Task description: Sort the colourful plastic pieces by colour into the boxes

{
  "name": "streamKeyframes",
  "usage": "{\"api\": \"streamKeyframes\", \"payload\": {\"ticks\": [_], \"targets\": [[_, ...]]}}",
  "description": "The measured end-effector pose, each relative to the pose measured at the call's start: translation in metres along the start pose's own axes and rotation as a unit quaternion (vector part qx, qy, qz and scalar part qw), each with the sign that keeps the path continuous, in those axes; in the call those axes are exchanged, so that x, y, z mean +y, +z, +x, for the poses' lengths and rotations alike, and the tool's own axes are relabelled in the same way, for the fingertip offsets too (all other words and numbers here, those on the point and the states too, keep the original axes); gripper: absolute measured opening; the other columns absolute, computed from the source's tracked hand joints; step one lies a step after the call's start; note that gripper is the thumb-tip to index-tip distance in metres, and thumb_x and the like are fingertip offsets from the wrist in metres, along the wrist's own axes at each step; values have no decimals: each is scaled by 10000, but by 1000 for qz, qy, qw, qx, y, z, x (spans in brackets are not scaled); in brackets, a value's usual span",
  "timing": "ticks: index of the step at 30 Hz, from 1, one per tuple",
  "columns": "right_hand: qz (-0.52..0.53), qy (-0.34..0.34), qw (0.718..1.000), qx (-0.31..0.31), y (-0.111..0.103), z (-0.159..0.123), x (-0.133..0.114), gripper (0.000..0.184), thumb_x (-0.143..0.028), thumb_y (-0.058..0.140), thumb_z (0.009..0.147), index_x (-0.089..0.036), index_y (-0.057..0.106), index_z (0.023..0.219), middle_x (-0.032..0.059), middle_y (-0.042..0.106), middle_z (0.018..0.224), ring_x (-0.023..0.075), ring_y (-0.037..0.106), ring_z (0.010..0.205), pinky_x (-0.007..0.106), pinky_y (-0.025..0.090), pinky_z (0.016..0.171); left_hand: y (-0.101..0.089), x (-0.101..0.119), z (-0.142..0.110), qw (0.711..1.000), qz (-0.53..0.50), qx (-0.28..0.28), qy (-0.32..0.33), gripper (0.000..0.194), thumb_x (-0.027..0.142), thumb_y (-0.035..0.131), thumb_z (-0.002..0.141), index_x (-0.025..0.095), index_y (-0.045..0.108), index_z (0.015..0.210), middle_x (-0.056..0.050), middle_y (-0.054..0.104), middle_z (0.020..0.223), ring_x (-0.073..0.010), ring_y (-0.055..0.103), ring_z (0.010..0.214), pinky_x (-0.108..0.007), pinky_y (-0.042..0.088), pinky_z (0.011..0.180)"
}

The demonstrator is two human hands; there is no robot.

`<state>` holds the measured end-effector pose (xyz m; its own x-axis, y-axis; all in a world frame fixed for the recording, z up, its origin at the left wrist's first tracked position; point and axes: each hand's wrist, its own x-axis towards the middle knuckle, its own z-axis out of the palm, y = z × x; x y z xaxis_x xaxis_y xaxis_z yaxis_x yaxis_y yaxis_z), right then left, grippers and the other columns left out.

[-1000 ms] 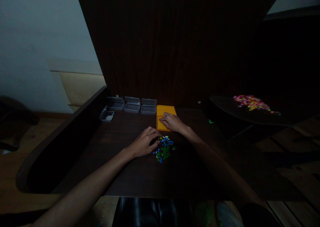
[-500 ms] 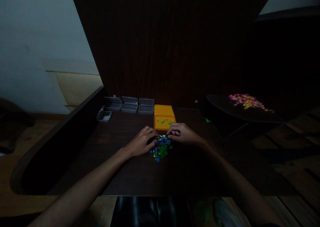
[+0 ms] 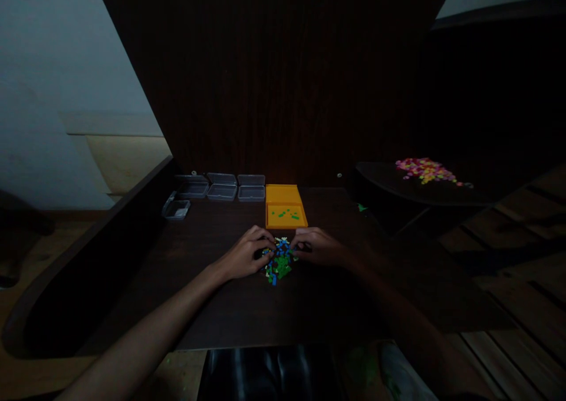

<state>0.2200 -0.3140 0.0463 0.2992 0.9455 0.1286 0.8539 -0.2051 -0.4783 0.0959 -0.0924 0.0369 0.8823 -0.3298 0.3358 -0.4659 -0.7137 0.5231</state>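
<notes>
A small heap of tiny plastic pieces (image 3: 282, 265), blue, green and pale cream, lies on the dark wooden tabletop; they look like toy building bricks. At its left edge my left hand (image 3: 248, 253) rests with thumb and fingers apart, curved around that side of the heap. My right hand (image 3: 319, 246) is at the right edge, fingers bent and tips drawn together at the pieces; what they pinch is too small and dark to make out. Just beyond the heap stands an open yellow box (image 3: 305, 224) with several green pieces inside.
Open clear plastic cases (image 3: 252, 193) stand in a row left of the yellow box, with a smaller clear case (image 3: 177, 209) in front. Pink and yellow pieces (image 3: 427, 170) are heaped on a side shelf at right. A raised side panel (image 3: 88, 242) borders the left.
My right hand has moved from beside the yellow box's front edge down to the heap. My left fingers have shifted slightly along the pieces. The view has turned slightly right.
</notes>
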Motion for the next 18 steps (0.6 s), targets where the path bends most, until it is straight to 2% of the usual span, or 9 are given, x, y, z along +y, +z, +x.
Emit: {"api": "streamKeyframes", "payload": {"ticks": [9, 18], "targets": [[-15, 3, 1000, -8, 1, -2, 3, 78, -233, 624, 837, -172, 673, 835, 10, 588, 780, 117, 525, 689, 225, 375, 634, 1, 0, 0, 1000, 2, -2, 3, 180, 235, 515, 915, 198, 684, 966, -66, 633, 1065, -199, 533, 1048, -369, 448, 963], [-20, 15, 1000, -4, 0, -2, 0, 83, -237, 630, 837, -169, 679, 845, 15, 597, 788, 117, 533, 697, 225, 381, 643, 1, 0, 0, 1000, -1, -6, 2, 218, 243, 496, 934, 202, 662, 1069, -69, 623, 1082, -197, 522, 1058, -369, 438, 976]]}}
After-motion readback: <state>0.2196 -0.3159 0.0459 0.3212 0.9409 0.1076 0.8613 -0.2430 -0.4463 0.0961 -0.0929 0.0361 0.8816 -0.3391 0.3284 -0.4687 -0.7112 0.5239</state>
